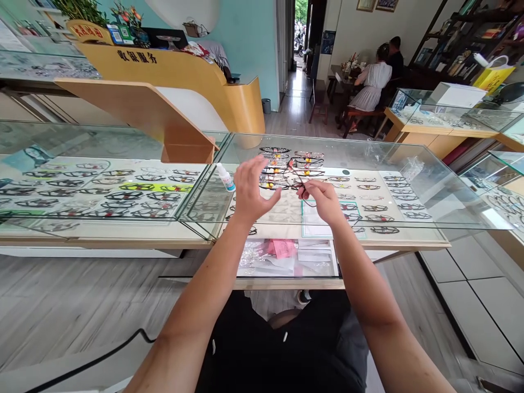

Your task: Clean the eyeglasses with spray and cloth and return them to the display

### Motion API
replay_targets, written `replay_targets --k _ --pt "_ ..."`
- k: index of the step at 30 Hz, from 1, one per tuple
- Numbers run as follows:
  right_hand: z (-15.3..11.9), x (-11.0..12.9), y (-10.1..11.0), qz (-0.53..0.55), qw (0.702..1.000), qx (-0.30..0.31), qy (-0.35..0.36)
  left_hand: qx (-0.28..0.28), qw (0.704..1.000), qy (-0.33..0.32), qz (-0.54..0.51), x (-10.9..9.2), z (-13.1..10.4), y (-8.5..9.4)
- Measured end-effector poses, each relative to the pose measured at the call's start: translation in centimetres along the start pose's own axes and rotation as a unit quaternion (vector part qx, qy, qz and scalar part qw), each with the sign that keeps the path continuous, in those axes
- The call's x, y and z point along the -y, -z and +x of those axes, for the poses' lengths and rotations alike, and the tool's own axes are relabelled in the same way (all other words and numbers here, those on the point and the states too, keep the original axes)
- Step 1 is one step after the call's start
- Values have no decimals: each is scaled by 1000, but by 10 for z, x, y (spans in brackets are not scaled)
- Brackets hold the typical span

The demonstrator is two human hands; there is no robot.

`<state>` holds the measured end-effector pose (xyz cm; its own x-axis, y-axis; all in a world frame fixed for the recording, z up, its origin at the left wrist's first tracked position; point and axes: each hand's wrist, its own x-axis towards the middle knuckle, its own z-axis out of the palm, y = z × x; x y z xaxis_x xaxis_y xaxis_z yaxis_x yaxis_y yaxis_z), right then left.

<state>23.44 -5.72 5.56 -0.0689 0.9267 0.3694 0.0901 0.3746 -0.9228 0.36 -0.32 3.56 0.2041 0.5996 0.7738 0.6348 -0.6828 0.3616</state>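
My right hand [323, 197] is closed in a pinch on a thin dark pair of eyeglasses [298, 173], held over the glass counter; its outline merges with the frames behind it. To the left, my left hand [252, 188] is raised with thumb and fingers apart, and nothing shows in it. Just left of that hand stands a small white spray bottle [226, 178] with a blue-and-white label. Behind both hands, several eyeglass frames [275, 150] with orange and yellow spots lie in two columns, partly hidden by my fingers.
The glass display counter [393, 210] holds rows of eyeglasses. Below its front edge, an open drawer [336, 262] contains clear packets and a pink paper [282, 248]. A wooden board [135, 106] rises at the left. Two people [374, 82] sit at a table farther back.
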Motion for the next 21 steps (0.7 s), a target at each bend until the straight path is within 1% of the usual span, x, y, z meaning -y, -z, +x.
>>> replay_targets --k 2,4,9,14,17,19,21 --pt "1 2 7 -12 999 43 -16 31 999 -30 -24 -8 -2 -5" --pt "1 5 13 -20 997 66 -27 50 997 -31 -45 -14 -4 -10" --pt "2 9 22 -8 994 96 -54 42 996 -21 -81 -17 -7 -16" --pt "2 9 25 1 992 108 -67 49 994 7 -94 -15 -7 -15" --pt "2 9 26 -2 992 109 -64 46 994 -17 -96 -16 -8 -15" --pt "2 8 27 -4 993 101 -56 30 994 -37 -95 -17 -9 -17" --pt "2 7 27 -5 997 74 -32 -1 995 -42 -92 -17 -10 -18"
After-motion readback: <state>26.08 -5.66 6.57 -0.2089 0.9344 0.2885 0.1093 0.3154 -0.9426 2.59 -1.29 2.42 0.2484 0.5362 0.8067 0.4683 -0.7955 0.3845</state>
